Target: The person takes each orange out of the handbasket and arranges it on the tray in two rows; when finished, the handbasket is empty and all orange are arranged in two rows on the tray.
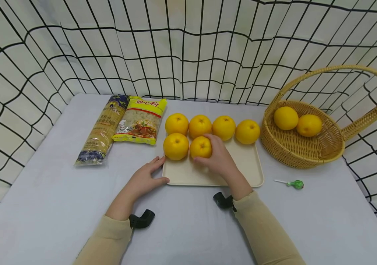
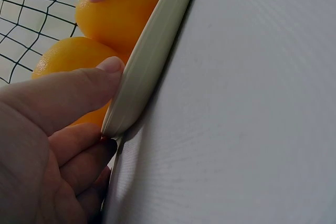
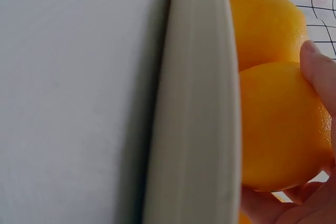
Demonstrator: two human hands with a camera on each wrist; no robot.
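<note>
A cream tray [image 1: 238,173] bears several oranges: a back row with an orange [image 1: 224,127] among them, and two in front. My right hand [image 1: 219,156] grips the right-hand front orange [image 1: 201,147], thumb on its near side and fingers over the far side. Its neighbour, the left front orange [image 1: 176,146], sits beside it. My left hand [image 1: 145,178] rests against the tray's left edge with thumb and fingers spread. In the left wrist view, the thumb of that hand [image 2: 58,98] lies at the tray's rim [image 2: 149,61]. The right wrist view shows the held orange [image 3: 283,124] close up.
A wicker basket [image 1: 288,154] with a tall handle stands at the right, two oranges [image 1: 286,118] inside. A green lollipop [image 1: 296,184] lies before it. At the back left lie a pack of noodles [image 1: 100,129] and a yellow food bag [image 1: 141,119]. Black netting surrounds the table.
</note>
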